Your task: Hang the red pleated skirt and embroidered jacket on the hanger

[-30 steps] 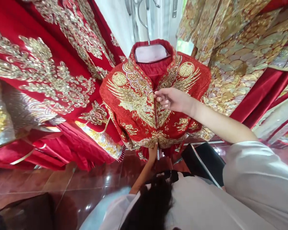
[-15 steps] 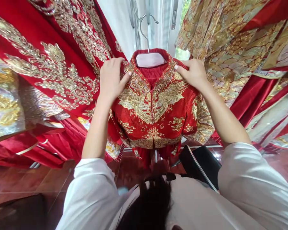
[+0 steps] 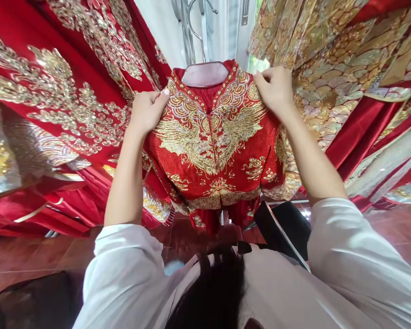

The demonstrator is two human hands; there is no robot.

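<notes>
A red jacket point(image 3: 210, 141) with gold embroidery hangs in front of me, its stand collar around the pale neck part of a hanger point(image 3: 204, 74). The hanger's metal hook rises above the collar. My left hand point(image 3: 148, 109) is closed on the jacket's shoulder at the left, thumb on top of the cloth. On the opposite shoulder, my right hand point(image 3: 276, 89) pinches the fabric, its fingers partly hidden behind. Between the two hands the shoulders are stretched wide. Some red cloth shows below the jacket's hem.
Red garments with silver-gold beading point(image 3: 85, 114) hang close on the left. Gold scale-patterned garments point(image 3: 324, 96) crowd the right side. A black object with a pale edge point(image 3: 287, 228) stands low on the right, above the reddish tiled floor point(image 3: 23, 256). Pale curtains point(image 3: 157, 27) are behind.
Both hands have spread the jacket's shoulders wider, the left hand moving left. The collar has opened out and the hanger's hook has shifted up and left in view.
</notes>
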